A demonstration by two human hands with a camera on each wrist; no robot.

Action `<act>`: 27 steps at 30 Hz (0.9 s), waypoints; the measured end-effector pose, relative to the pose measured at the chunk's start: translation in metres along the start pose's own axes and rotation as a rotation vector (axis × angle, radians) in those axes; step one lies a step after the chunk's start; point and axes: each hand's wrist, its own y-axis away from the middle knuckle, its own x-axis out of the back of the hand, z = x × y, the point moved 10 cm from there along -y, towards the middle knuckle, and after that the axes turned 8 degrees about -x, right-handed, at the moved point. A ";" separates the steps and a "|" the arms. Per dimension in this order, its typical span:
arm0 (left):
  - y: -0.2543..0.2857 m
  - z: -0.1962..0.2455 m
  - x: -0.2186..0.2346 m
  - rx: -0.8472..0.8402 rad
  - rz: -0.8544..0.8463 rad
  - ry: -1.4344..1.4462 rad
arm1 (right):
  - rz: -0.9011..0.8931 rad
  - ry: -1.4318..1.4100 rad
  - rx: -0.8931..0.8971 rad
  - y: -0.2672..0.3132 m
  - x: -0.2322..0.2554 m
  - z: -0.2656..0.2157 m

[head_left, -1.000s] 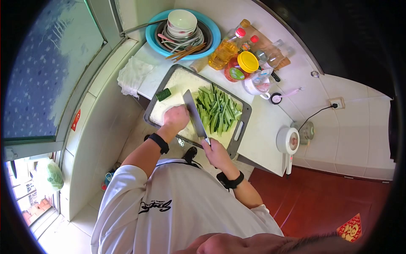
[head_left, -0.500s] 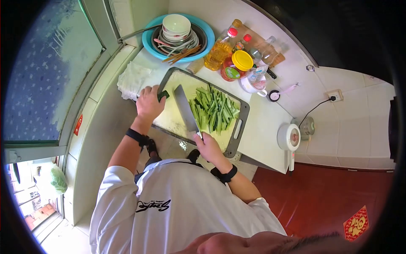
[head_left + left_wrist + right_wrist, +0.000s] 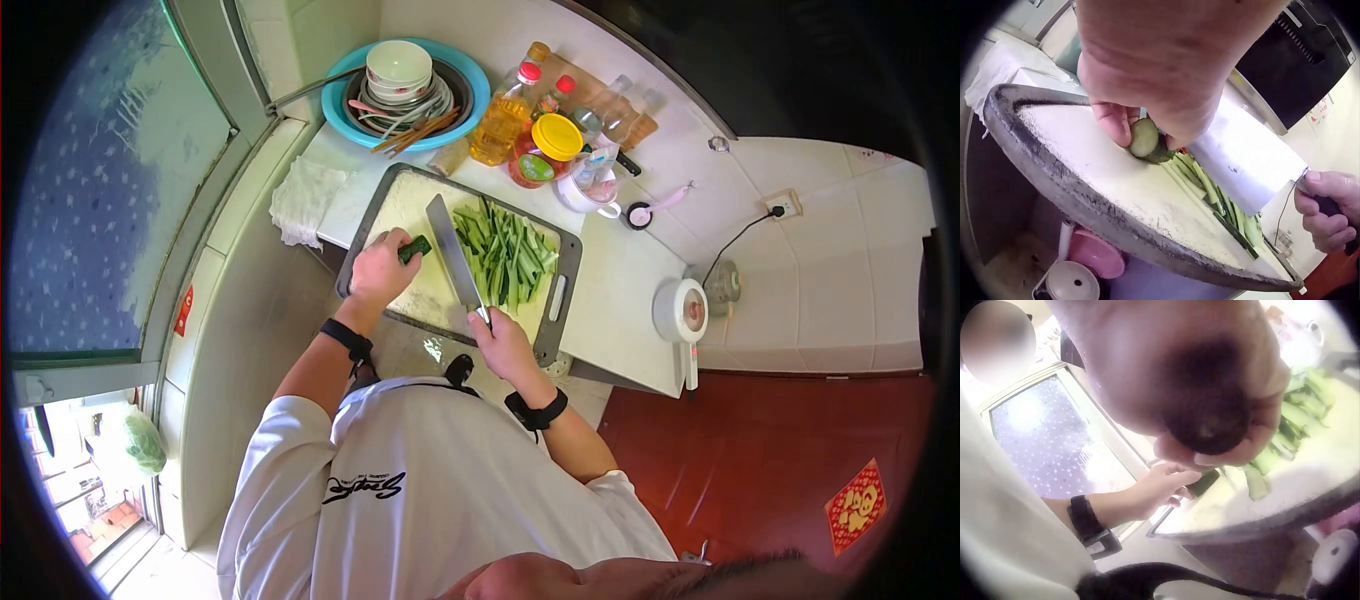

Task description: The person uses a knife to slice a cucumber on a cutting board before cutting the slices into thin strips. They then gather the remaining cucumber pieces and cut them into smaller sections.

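Note:
On the grey-rimmed cutting board, the left hand pinches a short piece of cucumber near the board's left part. The left wrist view shows its pale cut end between thumb and fingers. The right hand grips the handle of a broad cleaver, whose blade stands between the cucumber piece and a pile of cucumber strips. In the right wrist view the right hand is close and blurred around the dark handle end.
Behind the board are a blue basin with stacked bowls, an oil bottle, a yellow-lidded jar and a white mug. A white cloth lies left; a small white pot stands right.
The left hand went from beside the blade to the cucumber piece at the left, and now holds it nearer the blade. The right hand still grips the cleaver.

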 end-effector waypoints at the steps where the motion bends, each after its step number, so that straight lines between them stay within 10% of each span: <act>1: 0.001 -0.001 -0.002 -0.004 -0.003 0.001 | -0.003 0.004 0.006 0.003 0.001 -0.004; 27: 0.004 0.014 0.015 -0.144 0.114 -0.071 | -0.038 -0.043 -0.001 -0.018 -0.018 0.002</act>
